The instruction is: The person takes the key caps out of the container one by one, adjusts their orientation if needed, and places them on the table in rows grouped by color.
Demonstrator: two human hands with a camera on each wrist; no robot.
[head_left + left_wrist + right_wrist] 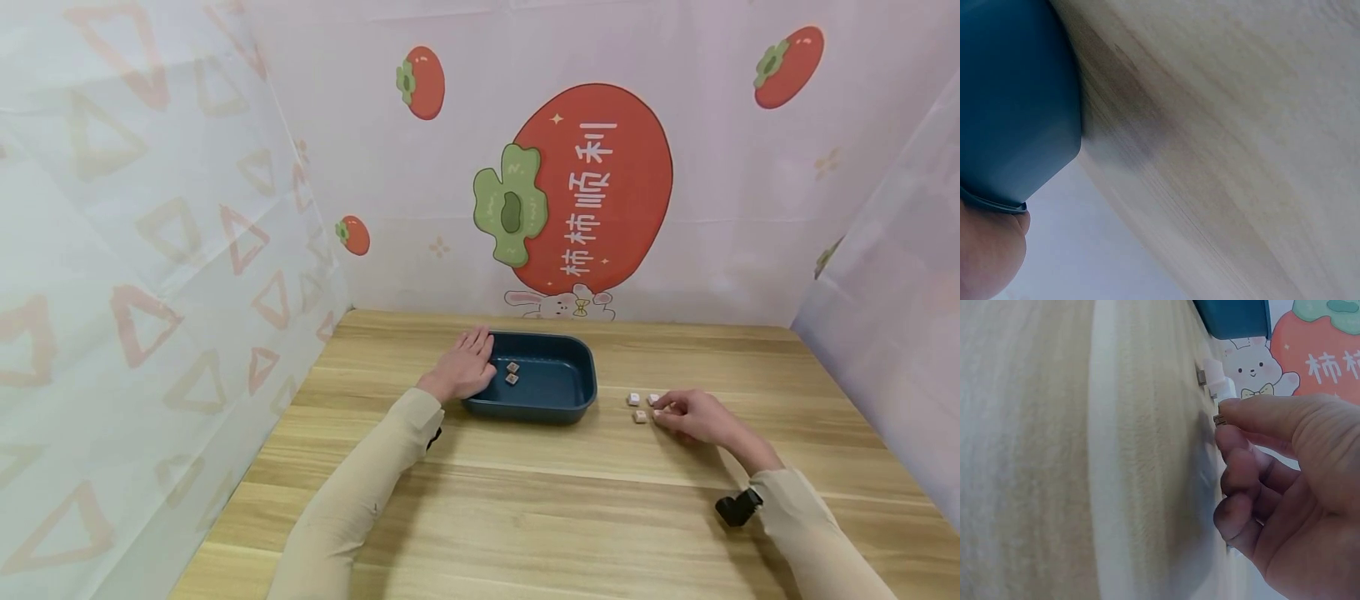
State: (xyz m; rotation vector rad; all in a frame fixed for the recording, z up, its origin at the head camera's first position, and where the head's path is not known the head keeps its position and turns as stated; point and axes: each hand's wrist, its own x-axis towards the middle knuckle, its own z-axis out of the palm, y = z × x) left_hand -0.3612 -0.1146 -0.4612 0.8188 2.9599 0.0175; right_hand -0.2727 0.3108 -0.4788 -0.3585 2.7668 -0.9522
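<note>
Over on the left hangs a white, creased sheet (183, 275) printed with loose, brushy triangles in red and beige. In front of it a cream sleeve (348, 492) reaches across the tabletop (525, 517), a pale wood-grain surface with long straight streaks. The left hand (465, 367) lies over the left end of the tray (528, 414), fingers straight and together, thumb over the inside; it rests on the rim with nothing pinched. The tray is dark blue, smooth and faintly glossy, an oblong with rounded corners and a thin lip. In its left half sit two blocks (512, 379), small and squarish with brownish patterned tops.

On the backdrop behind, a big red persimmon (637, 175) carries white characters, 柿柿顺利, running sideways up it, above a white rabbit (558, 305) with a yellow bow.

Right of the tray, three loose blocks (640, 417), whitish little cubes, stand close together on the tabletop; any marks are too small to read. Just beside them, the right hand (693, 416) pinches another block (1220, 420) between thumb and forefinger, its other fingers curled; that block's side shows brown with dark lines.
</note>
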